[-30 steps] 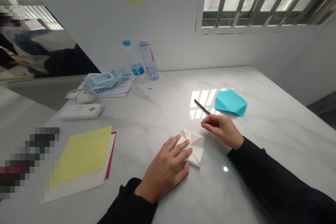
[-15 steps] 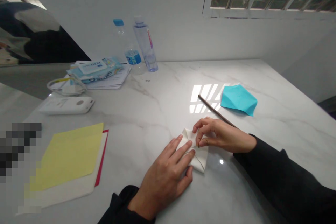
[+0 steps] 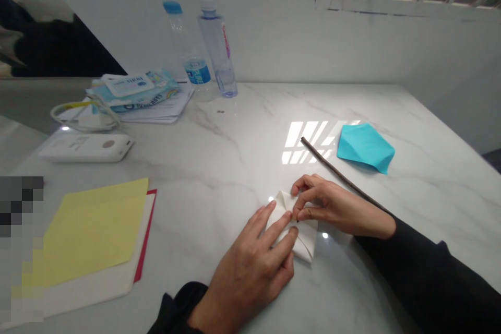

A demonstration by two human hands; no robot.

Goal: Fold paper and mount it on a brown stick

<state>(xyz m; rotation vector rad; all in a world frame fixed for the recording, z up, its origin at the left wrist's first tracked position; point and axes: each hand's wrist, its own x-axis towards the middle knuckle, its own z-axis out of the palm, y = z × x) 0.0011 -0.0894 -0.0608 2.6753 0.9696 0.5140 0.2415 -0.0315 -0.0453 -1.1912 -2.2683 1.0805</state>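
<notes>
Compared with a second ago, my right hand (image 3: 319, 203) is now over the folded white paper (image 3: 307, 240), not beside it; its fingers curl together, whether gripping anything I cannot tell. My left hand (image 3: 256, 255), fingers outstretched, holds the paper against the table (image 3: 219, 167). A brown stick (image 3: 332, 168) lies beyond.

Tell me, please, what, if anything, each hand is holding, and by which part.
The left hand lies on folded white paper without gripping; the right hand pinches at the paper's middle; whether anything is held is unclear.
</notes>
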